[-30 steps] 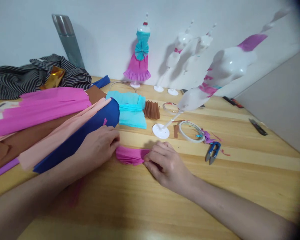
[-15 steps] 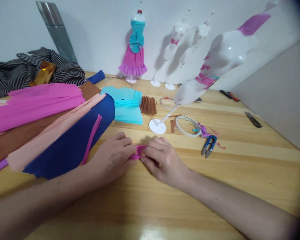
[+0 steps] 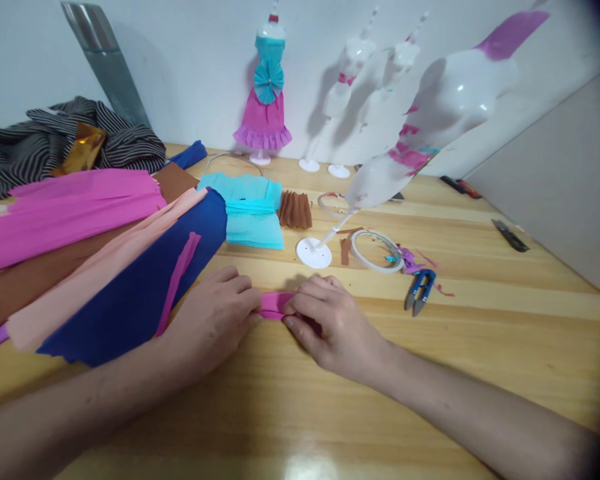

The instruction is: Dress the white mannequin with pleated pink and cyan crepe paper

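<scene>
A short span of pink crepe paper strip [image 3: 275, 305] stretches between my hands, low over the wooden table. My left hand [image 3: 220, 317] pinches its left end, and my right hand [image 3: 330, 320] grips the right end with thumb and fingers. The rest of the strip is hidden under the fingers. Beyond my hands stands a white mannequin [image 3: 380, 183] on a round base [image 3: 314, 253], with pink scraps at its waist and a purple band at its neck. A loose pink strip [image 3: 179, 283] lies over dark blue crepe paper [image 3: 140, 293] left of my left hand.
Blue thread snips [image 3: 421, 292] and a roll of clear tape [image 3: 377, 268] lie to the right. Cyan paper [image 3: 255, 233] and pleated brown paper [image 3: 296, 210] lie ahead. A dressed mannequin [image 3: 267, 93] stands at the wall. A cutter knife [image 3: 510, 235] is far right.
My left hand has moved a little to the left, away from my right hand. More of the pink strip now shows between them, lying flatter. The view has shifted slightly.
</scene>
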A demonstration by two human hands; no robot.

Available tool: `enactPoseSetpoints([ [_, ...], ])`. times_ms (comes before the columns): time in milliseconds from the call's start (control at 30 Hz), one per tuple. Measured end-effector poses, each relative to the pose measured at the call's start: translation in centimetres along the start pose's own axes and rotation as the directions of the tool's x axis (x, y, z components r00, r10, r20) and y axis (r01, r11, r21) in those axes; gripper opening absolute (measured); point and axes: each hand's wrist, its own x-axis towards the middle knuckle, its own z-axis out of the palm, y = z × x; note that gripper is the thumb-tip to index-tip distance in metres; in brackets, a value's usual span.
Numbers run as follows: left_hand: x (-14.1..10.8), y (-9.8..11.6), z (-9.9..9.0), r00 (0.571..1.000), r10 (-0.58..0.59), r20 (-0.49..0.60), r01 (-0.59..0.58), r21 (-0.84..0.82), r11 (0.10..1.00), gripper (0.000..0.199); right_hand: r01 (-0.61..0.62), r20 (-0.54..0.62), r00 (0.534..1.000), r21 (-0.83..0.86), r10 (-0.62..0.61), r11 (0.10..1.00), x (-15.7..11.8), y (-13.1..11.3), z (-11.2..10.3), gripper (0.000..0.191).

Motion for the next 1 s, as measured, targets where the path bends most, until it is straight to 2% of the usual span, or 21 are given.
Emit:
enactPoseSetpoints([
  [167, 0.0, -0.3, 0.0, 0.997, -0.077, -0.02, 0.076, -0.068, 0.995, 0.012, -0.077, 0.03, 0.997, 0.066, 0.076, 0.995, 0.0, 0.1, -0.1, 0.01],
  [367, 0.5, -0.4, -0.4, 0.976, -0.206, 0.068, 0.215, -0.173, 0.961, 0.01, -0.192, 0.092, 0.979, 0.109, 0.182, 0.975, 0.2, 0.0, 0.0, 0.011],
  [567, 1.1, -0.4, -0.9, 0.945, -0.291, 0.152, 0.319, -0.215, 0.923, 0.008, -0.24, 0.129, 0.965, 0.076, 0.229, 0.968, 0.6, -0.1, 0.0, 0.011],
  [667, 1.1, -0.4, -0.8, 0.942, -0.301, 0.147, 0.327, -0.21, 0.921, 0.008, -0.254, 0.13, 0.961, 0.065, 0.245, 0.965, 0.7, -0.1, -0.1, 0.011],
  [1000, 0.6, -0.4, -0.2, 0.969, -0.238, 0.069, 0.247, -0.202, 0.948, 0.007, -0.271, 0.071, 0.961, 0.032, 0.268, 0.962, 0.4, 0.1, 0.4, 0.009],
])
